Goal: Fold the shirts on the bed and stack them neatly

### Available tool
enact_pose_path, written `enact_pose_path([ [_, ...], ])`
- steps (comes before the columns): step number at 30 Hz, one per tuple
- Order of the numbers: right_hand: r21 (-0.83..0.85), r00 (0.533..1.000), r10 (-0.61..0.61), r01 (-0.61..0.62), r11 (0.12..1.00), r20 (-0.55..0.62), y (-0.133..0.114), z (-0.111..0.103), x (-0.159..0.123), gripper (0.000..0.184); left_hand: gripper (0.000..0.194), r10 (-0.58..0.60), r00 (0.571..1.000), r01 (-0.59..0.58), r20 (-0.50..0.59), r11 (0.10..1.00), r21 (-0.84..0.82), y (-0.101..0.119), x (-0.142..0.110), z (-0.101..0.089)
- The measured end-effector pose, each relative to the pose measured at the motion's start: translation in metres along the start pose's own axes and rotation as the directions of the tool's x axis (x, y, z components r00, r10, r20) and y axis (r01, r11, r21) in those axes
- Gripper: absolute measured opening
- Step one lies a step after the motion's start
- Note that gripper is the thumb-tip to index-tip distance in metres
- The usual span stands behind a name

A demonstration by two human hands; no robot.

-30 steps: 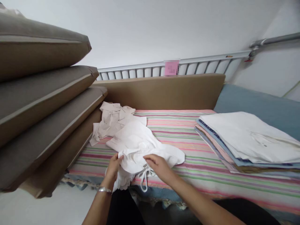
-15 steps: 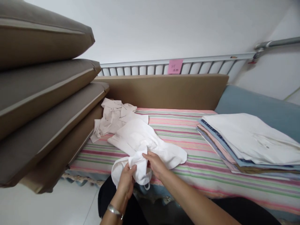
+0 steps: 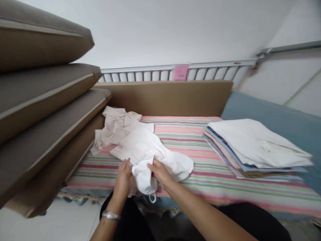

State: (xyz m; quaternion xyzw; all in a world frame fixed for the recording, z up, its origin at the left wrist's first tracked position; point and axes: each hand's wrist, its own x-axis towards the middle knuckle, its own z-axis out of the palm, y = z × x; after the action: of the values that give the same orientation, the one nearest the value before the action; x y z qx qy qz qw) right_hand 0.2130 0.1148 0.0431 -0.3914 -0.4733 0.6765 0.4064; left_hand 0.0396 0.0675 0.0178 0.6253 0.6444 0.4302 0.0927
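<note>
A crumpled white garment lies on the striped sheet, its near end bunched up over the bed's edge. From that end hangs a small white loop. My right hand pinches a fold between thumb and fingers. At the bunch's left side, my left hand curls against the cloth, its fingertips partly hidden by it; a metal bracelet is on that wrist. Just behind the white garment sits a crumpled beige garment, partly overlapped by it.
Folded clothes are stacked at the right, a white one on top. Thick brown cushions pile up at the left. A brown panel stands along the back before a white rail with a pink note. The striped sheet covers the bed.
My left hand has moved left and turned, its fingers now along the bunch's side. The flap on the left is now mostly behind it. The view has shifted slightly right.
</note>
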Motion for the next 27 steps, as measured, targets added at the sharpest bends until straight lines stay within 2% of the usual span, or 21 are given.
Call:
enact_pose_path([
  [2, -0.061, 0.996, -0.002, 0.007, 0.998, 0.093, -0.006, -0.006, -0.002, 0.032, 0.020, 0.014, 0.999, -0.014, 0.031, 1.000, 0.003, -0.013, 0.009, 0.002],
  [5, -0.179, 0.988, -0.019, 0.046, 0.983, 0.151, -0.016, -0.032, -0.006, 0.044, 0.021, -0.075, 0.988, 0.086, 0.135, 0.993, -0.077, -0.031, 0.015, 0.000],
  [8, -0.374, 0.988, -0.157, 0.149, 0.915, 0.009, -0.022, -0.082, -0.011, 0.038, 0.021, -0.186, 0.952, 0.212, 0.242, 0.974, -0.084, -0.046, 0.014, -0.001],
  [10, -0.512, 0.969, -0.228, 0.148, 0.846, -0.097, -0.023, -0.121, -0.014, 0.033, 0.023, -0.240, 0.944, 0.264, 0.228, 0.961, -0.081, -0.056, 0.013, 0.000],
  [12, -0.609, 0.962, -0.234, 0.100, 0.787, -0.145, -0.021, -0.154, -0.016, 0.036, 0.027, -0.270, 0.945, 0.291, 0.183, 0.951, -0.101, -0.065, 0.014, 0.001],
  [14, -0.667, 0.972, -0.197, 0.063, 0.742, -0.127, -0.016, -0.174, -0.017, 0.045, 0.032, -0.282, 0.941, 0.307, 0.185, 0.944, -0.123, -0.070, 0.017, 0.001],
  [16, -0.698, 0.981, -0.172, 0.059, 0.714, -0.092, -0.010, -0.179, -0.014, 0.055, 0.036, -0.271, 0.930, 0.315, 0.249, 0.936, -0.158, -0.069, 0.021, -0.001],
  [18, -0.709, 0.983, -0.176, 0.086, 0.700, -0.055, -0.005, -0.173, -0.008, 0.058, 0.037, -0.233, 0.915, 0.306, 0.331, 0.933, -0.190, -0.063, 0.025, -0.005],
  [21, -0.736, 0.980, -0.199, 0.143, 0.661, 0.011, -0.003, -0.160, 0.001, 0.042, 0.035, -0.175, 0.900, 0.262, 0.400, 0.949, -0.174, -0.049, 0.029, -0.011],
  [24, -0.756, 0.972, -0.233, 0.164, 0.634, 0.015, -0.011, -0.150, 0.003, 0.020, 0.027, -0.176, 0.904, 0.219, 0.390, 0.973, -0.068, -0.038, 0.032, -0.018],
  [27, -0.718, 0.951, -0.303, 0.249, 0.650, 0.056, -0.026, -0.143, -0.006, 0.018, 0.024, -0.194, 0.930, 0.191, 0.314, 0.981, 0.041, -0.032, 0.035, -0.029],
])
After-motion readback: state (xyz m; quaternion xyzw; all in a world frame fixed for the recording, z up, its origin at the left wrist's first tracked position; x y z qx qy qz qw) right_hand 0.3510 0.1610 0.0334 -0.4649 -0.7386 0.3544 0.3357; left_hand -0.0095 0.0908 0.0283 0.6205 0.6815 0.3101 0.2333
